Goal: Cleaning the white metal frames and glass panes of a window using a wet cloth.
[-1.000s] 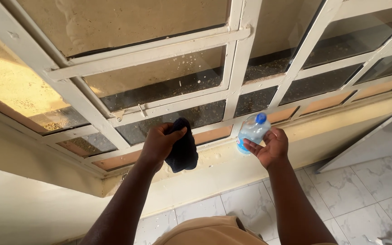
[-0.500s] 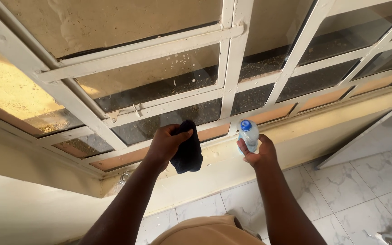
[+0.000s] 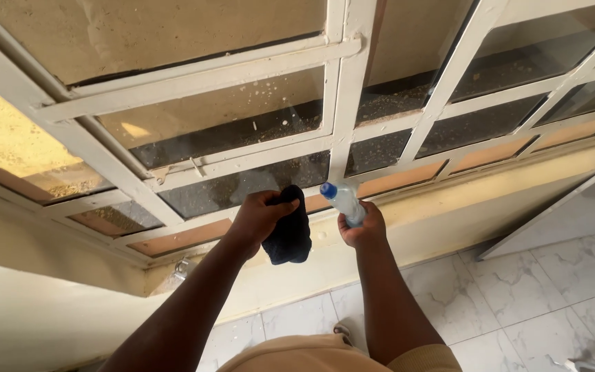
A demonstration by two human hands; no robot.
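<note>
My left hand (image 3: 257, 217) grips a dark cloth (image 3: 289, 230) that hangs down in front of the lower window pane (image 3: 242, 189). My right hand (image 3: 362, 227) holds a small clear plastic bottle with a blue cap (image 3: 341, 200), its cap tilted up and left toward the same pane. Both hands are close together, just below the white window frame (image 3: 342, 124). The glass is speckled with dirt.
The white-framed window with several panes fills the upper view. A cream sill and wall (image 3: 449, 207) run below it. White marble-look floor tiles (image 3: 538, 296) lie at the lower right. A white panel edge (image 3: 559, 207) leans at the right.
My right hand has brought the bottle left and closer to the cloth, tilting its cap toward the pane. My left hand with the cloth has stayed about where it was.
</note>
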